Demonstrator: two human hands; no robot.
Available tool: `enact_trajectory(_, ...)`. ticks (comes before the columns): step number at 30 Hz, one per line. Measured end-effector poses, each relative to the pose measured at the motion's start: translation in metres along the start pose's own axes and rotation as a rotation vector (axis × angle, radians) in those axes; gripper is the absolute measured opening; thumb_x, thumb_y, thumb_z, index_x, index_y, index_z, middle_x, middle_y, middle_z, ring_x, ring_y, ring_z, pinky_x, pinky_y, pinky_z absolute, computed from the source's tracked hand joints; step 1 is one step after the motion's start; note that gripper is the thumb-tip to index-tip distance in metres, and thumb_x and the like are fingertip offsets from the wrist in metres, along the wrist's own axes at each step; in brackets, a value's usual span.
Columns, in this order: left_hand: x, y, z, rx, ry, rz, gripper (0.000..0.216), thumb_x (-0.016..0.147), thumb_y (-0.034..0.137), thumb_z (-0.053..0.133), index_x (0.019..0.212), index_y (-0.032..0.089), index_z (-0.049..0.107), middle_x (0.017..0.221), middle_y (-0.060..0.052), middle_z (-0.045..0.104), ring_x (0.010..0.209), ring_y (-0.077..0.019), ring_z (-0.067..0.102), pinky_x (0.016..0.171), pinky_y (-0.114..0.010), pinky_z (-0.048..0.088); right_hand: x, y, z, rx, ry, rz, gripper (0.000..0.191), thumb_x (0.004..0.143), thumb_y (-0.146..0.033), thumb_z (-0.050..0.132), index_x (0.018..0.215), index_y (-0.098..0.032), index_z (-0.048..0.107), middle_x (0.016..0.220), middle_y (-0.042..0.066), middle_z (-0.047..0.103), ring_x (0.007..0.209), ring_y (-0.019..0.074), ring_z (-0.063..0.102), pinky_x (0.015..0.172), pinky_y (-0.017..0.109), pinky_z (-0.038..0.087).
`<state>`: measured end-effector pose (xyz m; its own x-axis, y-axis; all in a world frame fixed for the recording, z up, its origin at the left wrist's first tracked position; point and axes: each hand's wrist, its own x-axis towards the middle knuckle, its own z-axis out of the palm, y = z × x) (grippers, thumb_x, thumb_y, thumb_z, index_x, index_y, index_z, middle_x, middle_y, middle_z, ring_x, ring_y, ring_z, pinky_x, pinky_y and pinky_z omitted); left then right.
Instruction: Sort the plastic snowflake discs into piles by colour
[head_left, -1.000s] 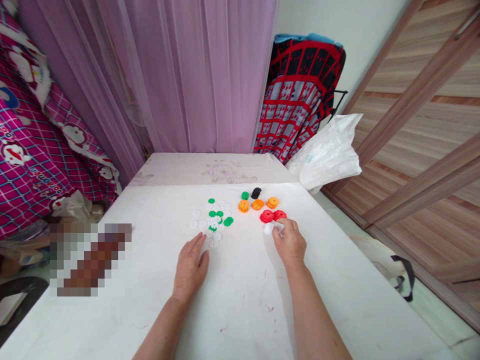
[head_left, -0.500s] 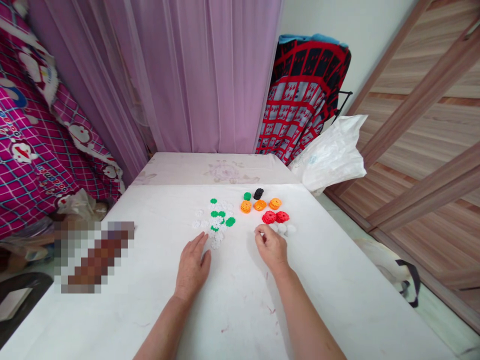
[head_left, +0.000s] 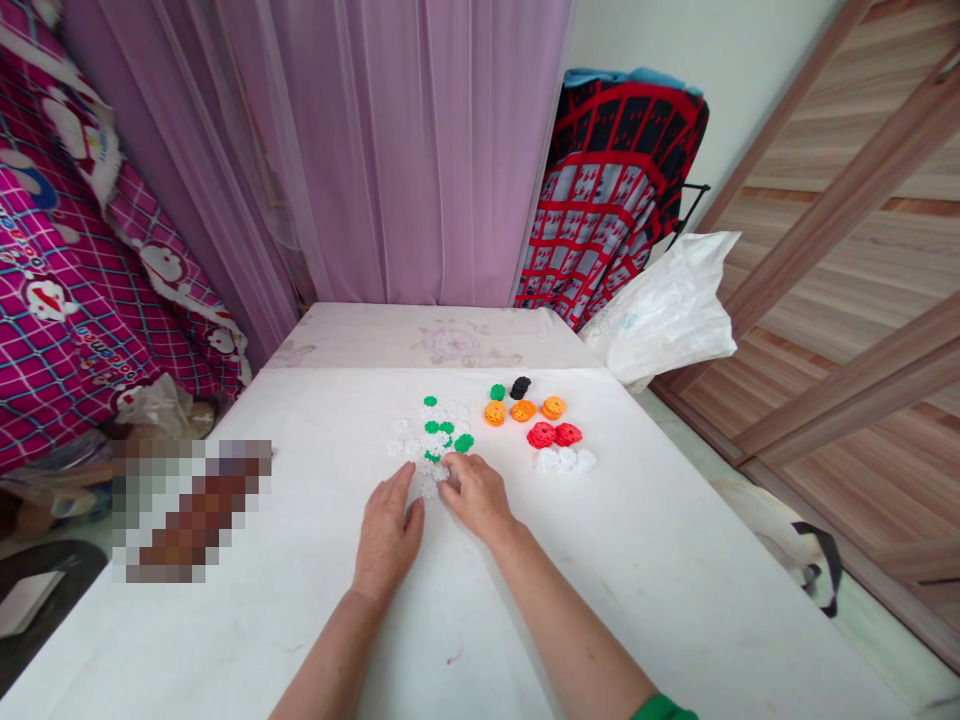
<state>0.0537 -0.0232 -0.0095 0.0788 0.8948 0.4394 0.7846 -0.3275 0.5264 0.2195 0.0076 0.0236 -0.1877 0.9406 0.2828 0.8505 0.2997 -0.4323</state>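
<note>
Touching round white pieces [head_left: 430, 467] lying flat, the right hand [head_left: 476, 496] points far-left.

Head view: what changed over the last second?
The right hand moved left, from the white stacks below the red stacks to the loose white-and-green pile, which it now touches; the white pieces it was setting down are let go. The left hand stayed flat on the table beside the pile; orange stacks unchanged.
</note>
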Motion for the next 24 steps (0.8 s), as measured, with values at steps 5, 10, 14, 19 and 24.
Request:
enact_trajectory(5, 0.000, 0.000, -0.001, 0.000, -0.005, 0.015, 0.046, 0.088, 0.023, 0.045, 0.134, 0.016, 0.048, 0.129, -0.014, 0.062, 0.117, -0.0266, 0.059, 0.101, -0.050, 0.046, 0.003, -0.003, 0.006, 0.058, 0.015, 0.049, 0.027, 0.076, -0.020, 0.059, 0.102, -0.027, 0.060, 0.098, 0.000, 0.070, 0.089, 0.0177, 0.061, 0.075, 0.027, 0.045)
enact_trajectory(10, -0.001, -0.001, 0.000, 0.019, 0.005, 0.015, 0.046, 0.088, 0.024, 0.044, 0.133, 0.017, 0.049, 0.131, -0.013, 0.061, 0.118, -0.0265, 0.058, 0.101, -0.050, 0.046, -0.004, 0.012, -0.005, 0.149, 0.150, 0.110, 0.029, 0.075, -0.024, 0.059, 0.103, -0.025, 0.058, 0.097, -0.001, 0.070, 0.077, 0.0149, 0.061, 0.076, 0.027, 0.046)
enact_trajectory(14, -0.002, -0.001, 0.000, 0.022, 0.007, 0.009, 0.045, 0.088, 0.024, 0.045, 0.133, 0.018, 0.050, 0.131, -0.012, 0.061, 0.119, -0.0267, 0.058, 0.102, -0.051, 0.045, -0.012, 0.048, -0.036, 0.089, 0.379, 0.205, 0.027, 0.075, -0.029, 0.058, 0.101, -0.023, 0.058, 0.098, 0.002, 0.070, 0.078, 0.0170, 0.061, 0.077, 0.030, 0.045)
enact_trajectory(19, -0.001, 0.000, -0.001, 0.025, -0.004, 0.006, 0.045, 0.089, 0.025, 0.044, 0.132, 0.018, 0.051, 0.131, -0.012, 0.061, 0.119, -0.0271, 0.058, 0.102, -0.052, 0.045, -0.023, 0.096, -0.071, -0.091, 0.465, 0.394, 0.032, 0.073, -0.032, 0.061, 0.104, -0.024, 0.058, 0.097, 0.002, 0.070, 0.091, 0.0216, 0.058, 0.076, 0.032, 0.043)
enact_trajectory(24, -0.002, -0.001, -0.001, 0.021, -0.001, 0.010, 0.045, 0.089, 0.026, 0.045, 0.132, 0.019, 0.051, 0.131, -0.012, 0.061, 0.118, -0.0271, 0.058, 0.102, -0.052, 0.046, -0.029, 0.110, -0.078, -0.171, 0.419, 0.411, 0.036, 0.074, -0.030, 0.063, 0.109, -0.026, 0.058, 0.093, 0.000, 0.070, 0.090, 0.0207, 0.055, 0.073, 0.030, 0.040)
